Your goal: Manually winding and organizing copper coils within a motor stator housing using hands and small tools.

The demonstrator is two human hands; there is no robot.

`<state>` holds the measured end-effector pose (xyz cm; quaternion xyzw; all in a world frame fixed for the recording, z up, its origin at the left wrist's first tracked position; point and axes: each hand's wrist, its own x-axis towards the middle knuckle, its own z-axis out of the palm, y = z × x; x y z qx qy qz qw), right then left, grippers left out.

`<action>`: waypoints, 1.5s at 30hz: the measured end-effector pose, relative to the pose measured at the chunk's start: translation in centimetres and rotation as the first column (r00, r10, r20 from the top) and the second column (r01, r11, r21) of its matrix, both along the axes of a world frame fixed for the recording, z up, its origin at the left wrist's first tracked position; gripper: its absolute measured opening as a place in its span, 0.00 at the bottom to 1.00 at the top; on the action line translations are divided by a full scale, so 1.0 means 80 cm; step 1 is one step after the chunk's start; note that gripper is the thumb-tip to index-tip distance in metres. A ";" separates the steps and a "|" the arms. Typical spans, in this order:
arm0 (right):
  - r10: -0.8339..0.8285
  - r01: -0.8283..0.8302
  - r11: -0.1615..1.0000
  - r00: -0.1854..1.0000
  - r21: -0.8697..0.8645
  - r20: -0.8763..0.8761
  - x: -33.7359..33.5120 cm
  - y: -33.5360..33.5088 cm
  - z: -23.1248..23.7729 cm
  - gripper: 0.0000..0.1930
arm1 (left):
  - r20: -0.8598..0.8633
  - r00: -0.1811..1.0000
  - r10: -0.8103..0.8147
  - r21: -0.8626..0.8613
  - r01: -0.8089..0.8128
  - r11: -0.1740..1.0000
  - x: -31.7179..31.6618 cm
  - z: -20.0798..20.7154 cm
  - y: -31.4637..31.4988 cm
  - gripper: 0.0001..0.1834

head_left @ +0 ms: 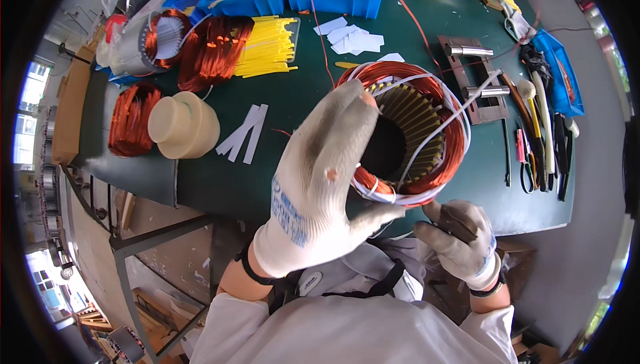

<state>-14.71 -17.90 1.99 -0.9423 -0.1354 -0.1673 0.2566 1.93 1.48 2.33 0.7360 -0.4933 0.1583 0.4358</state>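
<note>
Our left hand (320, 174) grips the stator (429, 139) at nine o'clock. Near five o'clock, our right hand (460, 236) curls, contents unclear.

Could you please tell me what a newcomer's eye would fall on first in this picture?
Probably the round slotted core ringed with orange-red, copper-coloured wire, just right of centre, with the left hand in a white knitted glove against its left side and the similarly gloved right hand near its lower right edge. Next, perhaps, the bright yellow bundle of thin strips at upper left, then the blue plastic bin near the top.
</note>
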 end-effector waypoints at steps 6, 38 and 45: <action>0.135 -0.137 0.970 0.991 -0.202 -0.024 0.016 -0.022 0.033 0.21 | -0.032 0.998 -0.050 -0.009 0.049 0.999 0.009 -0.005 -0.004 0.65; 0.039 -0.146 0.884 0.970 -0.443 -0.241 0.127 0.009 0.090 0.28 | -0.036 0.999 -0.023 -0.028 0.022 0.999 0.001 -0.005 -0.002 0.67; -0.110 -0.080 0.731 0.966 -0.677 -0.233 0.110 0.018 0.100 0.28 | -0.081 0.996 -0.031 -0.093 0.024 0.995 -0.010 -0.003 -0.001 0.64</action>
